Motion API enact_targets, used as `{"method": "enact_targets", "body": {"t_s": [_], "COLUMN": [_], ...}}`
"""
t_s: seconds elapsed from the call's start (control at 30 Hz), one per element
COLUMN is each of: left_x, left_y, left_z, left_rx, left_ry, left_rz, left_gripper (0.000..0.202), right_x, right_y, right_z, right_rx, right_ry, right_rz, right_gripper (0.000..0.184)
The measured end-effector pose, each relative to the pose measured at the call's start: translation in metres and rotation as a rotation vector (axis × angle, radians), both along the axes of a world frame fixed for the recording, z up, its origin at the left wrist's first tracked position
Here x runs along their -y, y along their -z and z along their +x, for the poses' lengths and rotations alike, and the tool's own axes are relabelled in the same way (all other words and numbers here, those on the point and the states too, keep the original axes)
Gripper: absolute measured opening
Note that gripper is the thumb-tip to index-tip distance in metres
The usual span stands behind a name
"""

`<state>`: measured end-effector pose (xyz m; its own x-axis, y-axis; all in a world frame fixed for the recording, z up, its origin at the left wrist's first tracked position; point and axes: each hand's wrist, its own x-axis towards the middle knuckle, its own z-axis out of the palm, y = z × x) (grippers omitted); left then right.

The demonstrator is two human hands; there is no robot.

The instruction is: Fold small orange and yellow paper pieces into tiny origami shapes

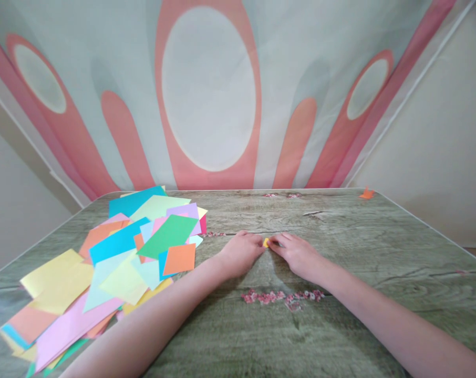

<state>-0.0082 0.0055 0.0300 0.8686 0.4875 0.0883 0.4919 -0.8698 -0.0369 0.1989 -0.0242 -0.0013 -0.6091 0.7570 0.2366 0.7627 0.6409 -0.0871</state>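
Observation:
Both my hands rest on the table [340, 294] with their fingertips meeting at the middle. My left hand [241, 252] and my right hand [297, 253] pinch a tiny folded yellow paper piece [266, 242] between them; only a small corner of it shows. Fingers of both hands are curled and pressed together on it. To the left lies a spread pile of coloured paper sheets [104, 268], with a green sheet [169, 235] and an orange square [179, 259] on top.
A small orange folded paper [366, 193] sits at the far right corner of the table. A hanging cloth [210, 89] with pink and white oval shapes stands behind the table's far edge. Pink flower marks [281, 297] are printed on the tabletop.

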Motion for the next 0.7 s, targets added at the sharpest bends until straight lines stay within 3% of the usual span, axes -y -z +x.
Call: {"method": "enact_targets", "body": {"t_s": [0.1, 0.23, 0.5, 0.7], "left_x": [-0.009, -0.014, -0.011, -0.01], "left_y": [0.006, 0.012, 0.014, 0.012], "left_z": [-0.007, -0.009, -0.005, -0.006], "left_rx": [0.112, 0.202, 0.09, 0.076], "left_ry": [-0.036, -0.05, 0.037, 0.064], "left_rz": [-0.105, -0.132, -0.042, -0.021], "left_gripper": [0.032, 0.036, 0.04, 0.037], "right_x": [0.0, -0.002, -0.005, -0.016], "right_y": [0.0, 0.005, 0.008, 0.013], "right_z": [0.0, 0.003, 0.002, -0.005], "right_rx": [0.023, 0.027, -0.152, -0.408], "right_ry": [-0.003, -0.009, 0.012, 0.13], "right_rz": [0.009, 0.01, -0.011, -0.064], "right_gripper": [0.033, 0.036, 0.035, 0.013]}}
